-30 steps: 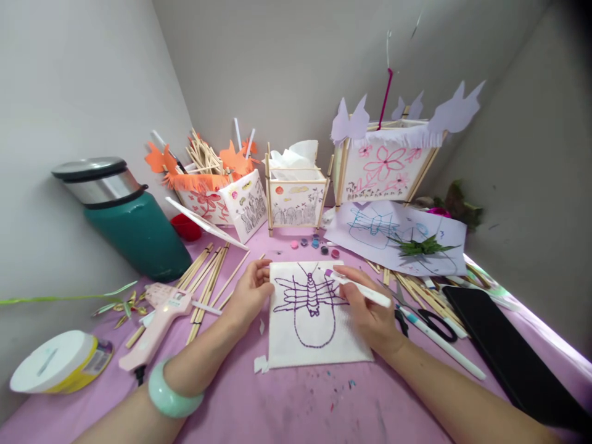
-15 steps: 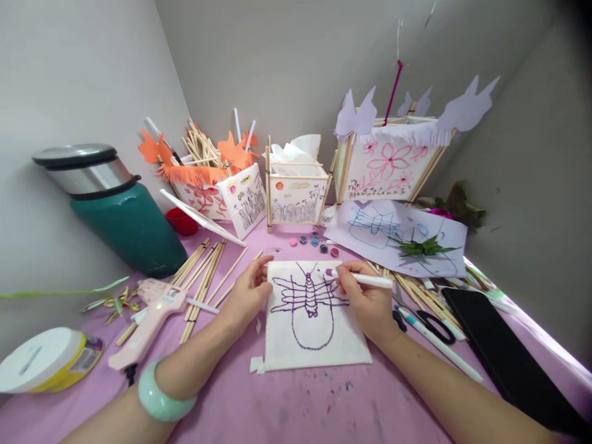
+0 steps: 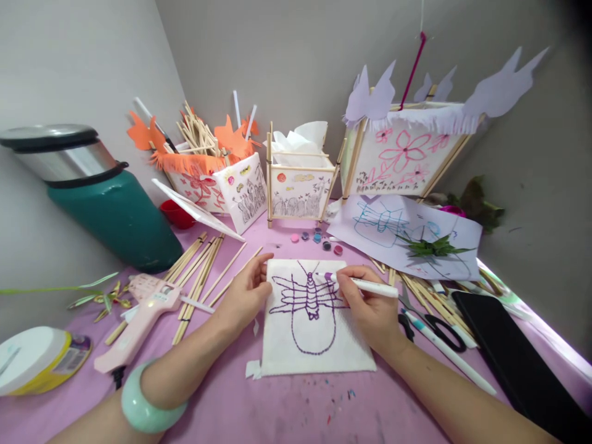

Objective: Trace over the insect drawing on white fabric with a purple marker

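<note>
While the white fabric square (image 3: 314, 320) with its purple insect outline lies flat on the pink tablecloth (image 3: 277, 413), the left hand (image 3: 243, 296) presses its left edge, fingers loosely curled, and the right hand (image 3: 370, 308) pinches a slim white marker (image 3: 365, 285), its purple tip touching the drawing.

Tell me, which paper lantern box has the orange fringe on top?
The left lantern, full of wooden sticks, has the orange fringe. The middle lantern has none, and the right lantern has a pale purple fringe.
</note>
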{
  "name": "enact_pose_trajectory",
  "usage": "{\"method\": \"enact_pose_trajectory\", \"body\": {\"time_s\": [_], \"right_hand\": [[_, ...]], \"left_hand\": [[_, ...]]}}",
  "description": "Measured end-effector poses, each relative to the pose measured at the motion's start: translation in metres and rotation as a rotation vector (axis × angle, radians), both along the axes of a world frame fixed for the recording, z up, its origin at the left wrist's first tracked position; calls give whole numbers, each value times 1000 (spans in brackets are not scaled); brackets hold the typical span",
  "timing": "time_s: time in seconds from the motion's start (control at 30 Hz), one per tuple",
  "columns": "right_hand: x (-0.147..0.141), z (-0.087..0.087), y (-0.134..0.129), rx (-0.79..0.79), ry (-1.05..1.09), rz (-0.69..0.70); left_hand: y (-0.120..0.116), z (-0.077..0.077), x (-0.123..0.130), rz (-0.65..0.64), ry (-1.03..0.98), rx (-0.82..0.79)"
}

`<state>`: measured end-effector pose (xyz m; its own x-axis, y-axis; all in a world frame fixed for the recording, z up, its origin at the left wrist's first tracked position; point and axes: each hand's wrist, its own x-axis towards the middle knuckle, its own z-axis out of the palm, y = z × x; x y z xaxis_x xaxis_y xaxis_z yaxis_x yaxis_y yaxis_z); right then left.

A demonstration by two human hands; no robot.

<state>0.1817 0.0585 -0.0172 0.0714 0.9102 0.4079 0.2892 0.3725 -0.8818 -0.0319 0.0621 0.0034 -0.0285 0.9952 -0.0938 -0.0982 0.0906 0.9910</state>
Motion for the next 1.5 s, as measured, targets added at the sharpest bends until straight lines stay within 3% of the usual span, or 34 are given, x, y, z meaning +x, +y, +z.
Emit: {"method": "enact_pose_trajectory", "body": {"time_s": [0.4, 1.5], "right_hand": [[-2, 10, -2, 62, -184, -46], [-3, 7, -1, 72, -187, 19]], "left_hand": [[0, 2, 2, 9, -1, -10], [0, 1, 0, -12, -13, -20]]}}
